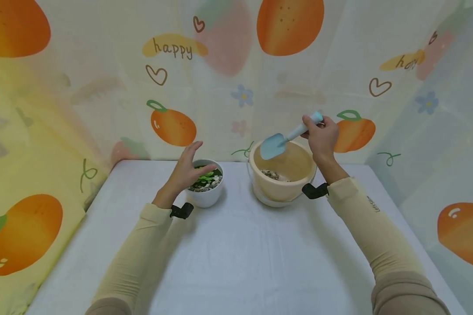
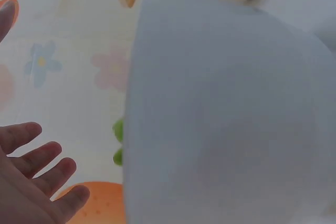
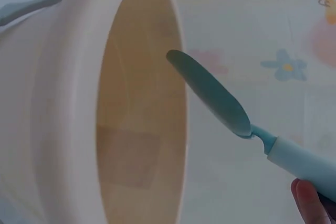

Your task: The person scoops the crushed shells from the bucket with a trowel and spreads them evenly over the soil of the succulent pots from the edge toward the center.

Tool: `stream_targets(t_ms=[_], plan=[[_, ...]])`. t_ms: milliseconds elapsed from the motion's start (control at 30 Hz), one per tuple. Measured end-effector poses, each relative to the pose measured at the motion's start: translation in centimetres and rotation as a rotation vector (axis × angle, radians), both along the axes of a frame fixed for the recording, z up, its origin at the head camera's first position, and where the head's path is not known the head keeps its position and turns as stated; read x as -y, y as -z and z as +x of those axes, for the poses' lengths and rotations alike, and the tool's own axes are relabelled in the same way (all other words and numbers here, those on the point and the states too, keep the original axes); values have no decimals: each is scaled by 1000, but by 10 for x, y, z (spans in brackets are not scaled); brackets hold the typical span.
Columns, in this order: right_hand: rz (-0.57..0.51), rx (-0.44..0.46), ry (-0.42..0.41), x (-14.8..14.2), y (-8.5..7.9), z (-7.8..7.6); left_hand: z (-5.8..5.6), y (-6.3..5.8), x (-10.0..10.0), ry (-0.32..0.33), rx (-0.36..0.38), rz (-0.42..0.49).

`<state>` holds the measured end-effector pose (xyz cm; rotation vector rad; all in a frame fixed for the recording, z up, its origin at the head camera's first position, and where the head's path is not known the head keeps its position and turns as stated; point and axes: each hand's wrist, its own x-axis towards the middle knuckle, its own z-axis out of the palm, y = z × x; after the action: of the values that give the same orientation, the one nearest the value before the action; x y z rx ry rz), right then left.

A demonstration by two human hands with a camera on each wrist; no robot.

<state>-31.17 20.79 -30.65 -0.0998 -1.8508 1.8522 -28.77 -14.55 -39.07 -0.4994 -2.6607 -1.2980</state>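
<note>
My right hand (image 1: 323, 138) grips the pale handle of a light blue hand trowel (image 1: 273, 146). Its blade hangs over the mouth of a beige bucket (image 1: 281, 186), tilted down to the left. A small heap of grey soil mix (image 1: 270, 174) lies at the bucket's bottom. My left hand (image 1: 185, 170), thumb and fingers spread apart, hovers over the near-left rim of a white pot (image 1: 206, 199) and holds nothing. Inside that pot a small green plant (image 1: 208, 178) grows in dark soil with pale pebbles. From the left wrist the pot's white wall (image 2: 226, 108) fills most of the view.
A white cloth covers the table (image 1: 236, 253). Behind it hangs a fruit-patterned curtain (image 1: 220, 96), which also runs along both sides. The bucket has a thin handle at its side and stands to the right of the white pot.
</note>
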Motion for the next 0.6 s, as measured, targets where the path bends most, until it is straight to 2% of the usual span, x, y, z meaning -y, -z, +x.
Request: stream_targets(t_ms=[233,367,600], plan=[[119,68,25,-10,6,-1,0,-4,-20,11,24,-17],[172,90,12,-12,8,-3,-3,-6,-33,23,31,-44],[292,159,-33,-17,13,-5,-4,-2,-62,50,-6,-101]])
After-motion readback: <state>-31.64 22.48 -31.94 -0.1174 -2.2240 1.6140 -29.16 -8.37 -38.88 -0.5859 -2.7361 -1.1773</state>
